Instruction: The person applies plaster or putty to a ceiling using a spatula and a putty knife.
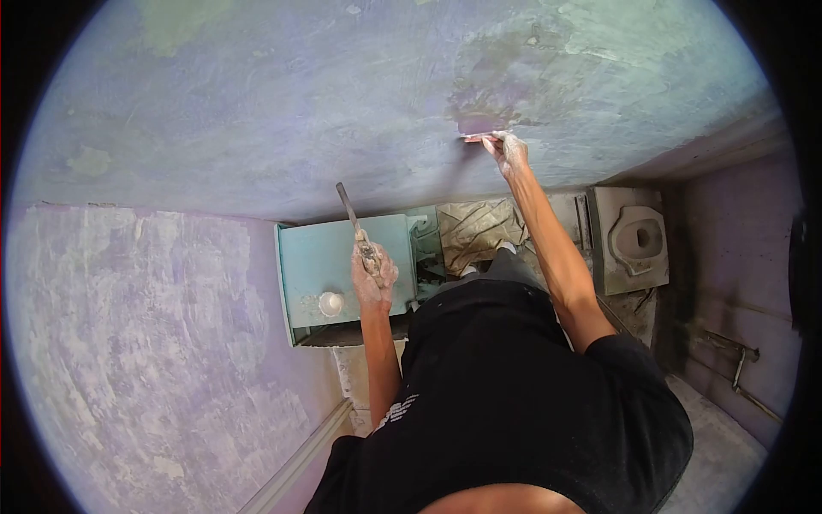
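My right hand point(510, 152) is stretched out to the purple-blue plastered wall point(282, 103). It presses a small flat blade point(479, 135) against the wall beside a darker purple patch. My left hand point(374, 276), dusted white, is held closer to my body and grips a narrow putty knife point(351, 214) whose blade points up toward the wall. My black shirt point(505, 403) fills the lower middle of the view.
A pale green tank point(338, 257) with a white knob point(330, 302) sits below my left hand. A crumpled sack point(475, 227) lies beside it. A squat toilet pan point(638, 236) is on the right, with pipes point(736, 360) on the side wall.
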### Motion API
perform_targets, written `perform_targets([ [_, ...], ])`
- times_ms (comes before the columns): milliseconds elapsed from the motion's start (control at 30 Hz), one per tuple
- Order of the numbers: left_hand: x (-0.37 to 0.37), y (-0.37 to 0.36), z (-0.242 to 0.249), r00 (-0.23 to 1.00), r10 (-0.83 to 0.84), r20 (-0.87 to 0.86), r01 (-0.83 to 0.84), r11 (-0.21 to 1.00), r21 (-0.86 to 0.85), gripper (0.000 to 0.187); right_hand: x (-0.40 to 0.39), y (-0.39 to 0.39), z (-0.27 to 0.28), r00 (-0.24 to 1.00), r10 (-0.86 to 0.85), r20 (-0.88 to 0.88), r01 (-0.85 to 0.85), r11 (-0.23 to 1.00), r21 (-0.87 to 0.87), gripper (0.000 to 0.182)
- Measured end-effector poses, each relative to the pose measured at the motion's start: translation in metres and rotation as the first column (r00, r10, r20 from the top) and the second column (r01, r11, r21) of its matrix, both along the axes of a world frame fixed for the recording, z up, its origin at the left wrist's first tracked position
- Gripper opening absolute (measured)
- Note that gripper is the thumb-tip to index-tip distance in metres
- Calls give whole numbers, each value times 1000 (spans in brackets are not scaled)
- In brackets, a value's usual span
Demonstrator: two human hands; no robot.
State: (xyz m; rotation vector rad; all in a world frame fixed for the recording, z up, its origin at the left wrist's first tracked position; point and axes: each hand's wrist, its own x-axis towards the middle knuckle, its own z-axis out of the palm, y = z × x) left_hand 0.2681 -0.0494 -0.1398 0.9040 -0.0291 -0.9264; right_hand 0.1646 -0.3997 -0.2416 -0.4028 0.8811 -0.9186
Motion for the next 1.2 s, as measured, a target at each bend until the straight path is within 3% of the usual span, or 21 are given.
perform_targets([
  [33,-1,-1,0,1000,10,1,-10,1000,0,39,3,7,22,999,-52,12,53,997,-54,8],
  [167,-1,-2,-6,996,-84,25,85,995,-46,38,-8,46,65,999,6,46,1,989,-145,10],
  [300,-5,-14,3,999,-39,-6,40,999,15,39,-8,70,40,996,67,53,-61,993,-105,13],
  [333,-5,-14,3,999,-53,5,53,998,29,40,-4,71,35,997,69,16,-69,998,-12,11],
  [467,-7,-12,3,1000,-4,-15,5,998,55,39,13,52,45,997,71,-4,-71,992,-102,13],
  [500,-4,-7,-2,999,-45,12,45,999,-4,37,14,51,69,997,74,-2,-74,992,-107,13],
  [567,-1,-1,-5,996,-82,41,85,994,-64,35,14,57,118,993,120,7,-113,952,-284,14],
  [700,1,2,-8,1000,-18,0,18,998,-65,34,9,92,155,991,133,24,-119,942,-314,13],
  [767,2,3,-7,1000,0,6,0,998,-68,34,4,104,147,988,152,4,-143,935,-326,14],
  [967,4,4,-6,999,-37,3,37,998,-48,36,-10,106,84,985,170,12,-167,978,-129,17],
  [1133,-2,0,1,1000,10,-17,-9,999,37,38,3,96,64,980,201,11,-198,974,-111,17],
  [1200,0,2,-3,1000,-18,9,18,1000,3,39,11,94,50,963,258,78,-258,966,-20,18],
])
